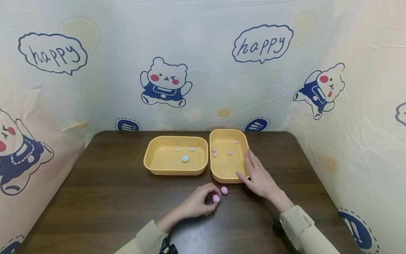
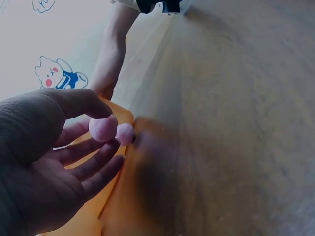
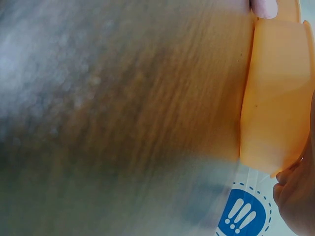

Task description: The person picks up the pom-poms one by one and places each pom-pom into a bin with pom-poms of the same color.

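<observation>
A pink ball [image 1: 216, 198] is pinched between the thumb and fingers of my left hand [image 1: 198, 201], low over the table in front of the trays. Just beyond it, a second pink ball [image 1: 224, 190] lies on the wood near the right tray. My right hand [image 1: 262, 178] rests at the right side of the yellow right tray [image 1: 222, 173], fingers extended along its rim and thumb reaching over the near corner. Several small pink balls [image 1: 229, 152] lie inside that tray. In the left wrist view the held ball [image 2: 103, 129] shows against the thumb tip.
Left of the right tray stands another yellow tray [image 1: 177, 172], set lengthwise, holding a larger light-blue ball [image 1: 185, 159] and two smaller ones. Both trays sit towards the back of the dark wooden table [image 1: 104, 197]. A printed curtain [image 1: 209, 88] hangs behind and beside it.
</observation>
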A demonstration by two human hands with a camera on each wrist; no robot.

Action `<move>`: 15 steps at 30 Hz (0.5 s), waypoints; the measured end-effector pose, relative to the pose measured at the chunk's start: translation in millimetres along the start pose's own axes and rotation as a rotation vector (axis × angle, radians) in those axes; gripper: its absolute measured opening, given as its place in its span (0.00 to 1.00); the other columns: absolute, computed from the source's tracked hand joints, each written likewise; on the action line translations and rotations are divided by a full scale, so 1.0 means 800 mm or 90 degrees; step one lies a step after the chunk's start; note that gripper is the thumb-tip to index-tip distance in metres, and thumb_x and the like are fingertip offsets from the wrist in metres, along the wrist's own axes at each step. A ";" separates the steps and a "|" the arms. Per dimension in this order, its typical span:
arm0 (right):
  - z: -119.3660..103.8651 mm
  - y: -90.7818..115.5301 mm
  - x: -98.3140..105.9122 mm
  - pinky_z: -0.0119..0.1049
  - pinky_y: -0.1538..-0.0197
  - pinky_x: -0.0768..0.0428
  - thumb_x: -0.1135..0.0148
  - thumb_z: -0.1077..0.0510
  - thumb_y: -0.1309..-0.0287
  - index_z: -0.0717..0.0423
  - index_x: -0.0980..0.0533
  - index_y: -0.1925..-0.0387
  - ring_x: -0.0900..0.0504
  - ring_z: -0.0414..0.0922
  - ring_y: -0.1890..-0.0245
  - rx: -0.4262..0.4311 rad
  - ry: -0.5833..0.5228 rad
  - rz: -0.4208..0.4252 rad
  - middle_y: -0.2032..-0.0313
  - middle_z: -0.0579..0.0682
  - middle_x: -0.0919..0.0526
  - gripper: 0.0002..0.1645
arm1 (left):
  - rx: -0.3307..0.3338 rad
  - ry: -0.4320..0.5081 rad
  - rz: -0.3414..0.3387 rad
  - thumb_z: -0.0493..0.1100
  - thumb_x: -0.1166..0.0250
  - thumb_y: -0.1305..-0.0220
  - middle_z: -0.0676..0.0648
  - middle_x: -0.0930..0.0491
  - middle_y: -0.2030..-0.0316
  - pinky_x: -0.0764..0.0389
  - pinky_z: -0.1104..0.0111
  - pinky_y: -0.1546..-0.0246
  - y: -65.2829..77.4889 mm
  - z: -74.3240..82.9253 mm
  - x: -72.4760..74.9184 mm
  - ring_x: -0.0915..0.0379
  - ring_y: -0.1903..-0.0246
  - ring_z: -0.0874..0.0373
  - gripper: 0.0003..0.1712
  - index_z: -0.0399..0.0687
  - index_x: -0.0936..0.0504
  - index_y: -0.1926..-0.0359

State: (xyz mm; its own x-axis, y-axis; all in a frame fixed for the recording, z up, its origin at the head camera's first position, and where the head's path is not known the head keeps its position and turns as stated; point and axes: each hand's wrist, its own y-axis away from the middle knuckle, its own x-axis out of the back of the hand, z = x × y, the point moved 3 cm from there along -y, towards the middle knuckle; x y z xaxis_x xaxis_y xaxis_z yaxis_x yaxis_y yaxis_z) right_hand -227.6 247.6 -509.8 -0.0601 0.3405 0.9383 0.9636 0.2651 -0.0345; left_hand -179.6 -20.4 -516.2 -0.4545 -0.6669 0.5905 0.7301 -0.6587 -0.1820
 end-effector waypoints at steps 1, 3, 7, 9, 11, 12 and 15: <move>0.000 0.000 0.000 0.64 0.13 0.42 0.45 0.31 0.20 0.65 0.56 0.12 0.51 0.65 0.11 -0.001 0.000 0.000 0.10 0.63 0.62 0.59 | -0.004 0.002 0.004 0.30 0.26 0.36 0.50 0.15 0.56 0.14 0.68 0.48 0.000 0.000 0.001 0.20 0.56 0.68 0.13 0.45 0.14 0.53; 0.000 0.000 0.000 0.64 0.13 0.42 0.46 0.31 0.20 0.65 0.56 0.12 0.51 0.65 0.11 -0.002 0.000 -0.001 0.10 0.63 0.62 0.59 | -0.008 0.005 0.012 0.31 0.26 0.36 0.49 0.14 0.55 0.13 0.67 0.48 -0.001 0.001 0.002 0.21 0.56 0.68 0.13 0.45 0.14 0.53; 0.000 -0.001 0.000 0.64 0.13 0.42 0.46 0.31 0.20 0.65 0.56 0.12 0.51 0.65 0.11 -0.002 0.001 -0.001 0.10 0.63 0.62 0.59 | -0.015 0.009 0.023 0.31 0.26 0.36 0.49 0.14 0.54 0.13 0.67 0.48 -0.001 0.002 0.003 0.20 0.56 0.67 0.13 0.45 0.14 0.52; 0.000 -0.001 0.000 0.64 0.13 0.41 0.45 0.31 0.20 0.65 0.56 0.12 0.51 0.65 0.11 -0.001 0.001 0.001 0.10 0.64 0.62 0.59 | -0.018 0.011 0.028 0.31 0.26 0.36 0.49 0.14 0.53 0.13 0.67 0.47 -0.002 0.002 0.003 0.19 0.55 0.66 0.14 0.45 0.14 0.51; 0.000 -0.001 0.000 0.65 0.13 0.41 0.45 0.31 0.20 0.65 0.55 0.12 0.51 0.65 0.11 0.000 0.001 0.003 0.10 0.64 0.61 0.59 | -0.019 0.013 0.032 0.30 0.27 0.36 0.48 0.13 0.53 0.13 0.67 0.47 -0.003 0.002 0.004 0.19 0.55 0.65 0.14 0.45 0.14 0.51; 0.000 -0.001 0.000 0.64 0.13 0.41 0.45 0.31 0.20 0.65 0.55 0.12 0.51 0.65 0.11 0.001 0.001 0.003 0.10 0.64 0.62 0.59 | -0.018 0.014 0.034 0.30 0.27 0.36 0.48 0.13 0.53 0.13 0.67 0.47 -0.003 0.002 0.004 0.19 0.55 0.65 0.14 0.45 0.14 0.51; 0.000 -0.001 0.000 0.64 0.13 0.41 0.45 0.31 0.20 0.65 0.56 0.12 0.51 0.65 0.11 0.001 0.002 0.002 0.10 0.64 0.62 0.59 | -0.008 0.014 0.036 0.30 0.27 0.35 0.49 0.14 0.53 0.13 0.67 0.47 -0.004 0.003 0.005 0.19 0.54 0.65 0.15 0.45 0.14 0.50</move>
State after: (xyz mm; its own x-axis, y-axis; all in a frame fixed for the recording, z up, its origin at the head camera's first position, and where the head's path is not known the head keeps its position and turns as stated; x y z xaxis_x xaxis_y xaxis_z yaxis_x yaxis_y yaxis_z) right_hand -228.0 247.3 -510.1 -0.0571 0.3388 0.9391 0.9634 0.2655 -0.0372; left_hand -182.7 -20.0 -511.4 -0.4239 -0.7108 0.5612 0.7487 -0.6237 -0.2245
